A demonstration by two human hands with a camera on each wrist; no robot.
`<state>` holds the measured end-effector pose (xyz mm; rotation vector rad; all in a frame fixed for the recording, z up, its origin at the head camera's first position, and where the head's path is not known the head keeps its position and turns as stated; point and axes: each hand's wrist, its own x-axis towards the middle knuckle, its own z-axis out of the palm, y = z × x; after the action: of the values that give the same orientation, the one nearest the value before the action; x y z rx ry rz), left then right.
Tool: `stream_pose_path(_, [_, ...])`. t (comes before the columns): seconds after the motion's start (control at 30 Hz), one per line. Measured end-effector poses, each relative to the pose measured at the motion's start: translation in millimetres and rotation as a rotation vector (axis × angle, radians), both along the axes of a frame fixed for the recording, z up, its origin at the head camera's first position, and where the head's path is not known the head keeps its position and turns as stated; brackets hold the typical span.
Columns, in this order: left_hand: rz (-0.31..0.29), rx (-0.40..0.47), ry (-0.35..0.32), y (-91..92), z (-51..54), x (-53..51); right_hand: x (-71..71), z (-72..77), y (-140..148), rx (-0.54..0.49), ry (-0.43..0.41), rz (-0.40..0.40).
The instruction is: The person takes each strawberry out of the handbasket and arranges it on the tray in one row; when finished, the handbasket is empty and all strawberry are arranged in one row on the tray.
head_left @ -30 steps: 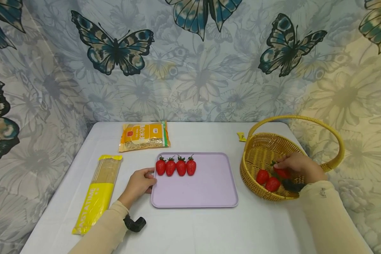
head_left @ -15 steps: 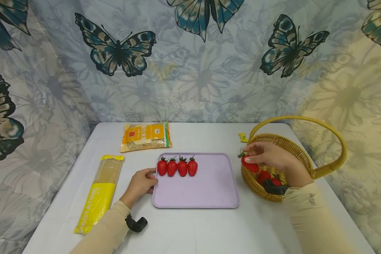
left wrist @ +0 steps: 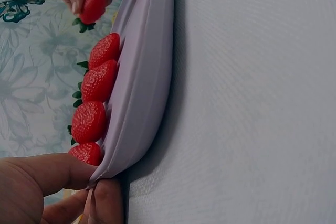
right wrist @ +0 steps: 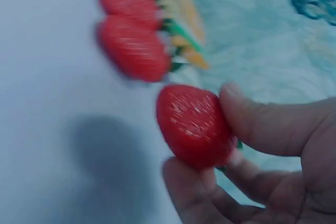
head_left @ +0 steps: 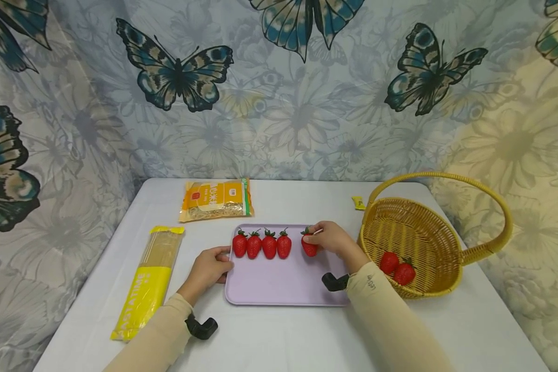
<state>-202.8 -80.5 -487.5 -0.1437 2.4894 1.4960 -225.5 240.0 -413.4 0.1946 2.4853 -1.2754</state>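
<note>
Over the right part of the lilac tray [head_left: 283, 281], my right hand [head_left: 337, 242] pinches a red strawberry [right wrist: 194, 124] between thumb and fingers. A shadow falls on the tray below it in the right wrist view. My left hand [head_left: 208, 271] grips the tray's left rim, thumb on top and fingers beneath, as the left wrist view shows. Several strawberries [head_left: 269, 246] lie side by side in a row along the tray's back left, green leaves toward the wall. Two more strawberries [head_left: 404, 273] lie in the yellow wicker basket [head_left: 418, 219] at the right.
Behind the tray lies an orange bag of grain [head_left: 217, 200]. A yellow pasta pack [head_left: 149, 284] lies left of my left hand. A small yellow packet [head_left: 358, 203] sits beside the basket, whose tall handle [head_left: 446, 177] arches over it. Butterfly-patterned cloth hangs behind the white table.
My right hand has taken a strawberry out of the basket and carried it left, over the tray. The left hand has stayed on the tray's rim.
</note>
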Motion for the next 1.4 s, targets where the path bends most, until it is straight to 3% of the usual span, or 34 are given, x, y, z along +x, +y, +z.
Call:
stream_pose_path(0.1, [0.000,-0.009,0.007,0.6,0.4,-0.1,-3.3,-14.4,-9.5,0.112,0.020,-0.043])
stream_pose_path(0.23, [0.002,-0.014,0.011,1.3,1.1,0.0,-6.2,-24.6,-17.7,0.179,0.020,-0.079])
stream_pose_path(0.93, [0.014,-0.010,0.009,2.6,2.2,0.6,-4.6,-33.9,-28.7,0.179,0.112,-0.049])
stream_pose_path(1.03, [0.012,-0.013,0.010,2.1,1.3,0.5,-2.3,-28.1,-25.8,0.198,0.108,-0.042])
stream_pose_path(1.17, [0.013,-0.005,0.012,1.1,1.0,0.9,5.1,-7.9,-19.6,0.218,0.133,-0.015])
stream_pose_path(1.4, [0.014,0.000,0.020,0.9,-1.3,0.7,38.0,38.8,0.5,0.312,0.319,0.108])
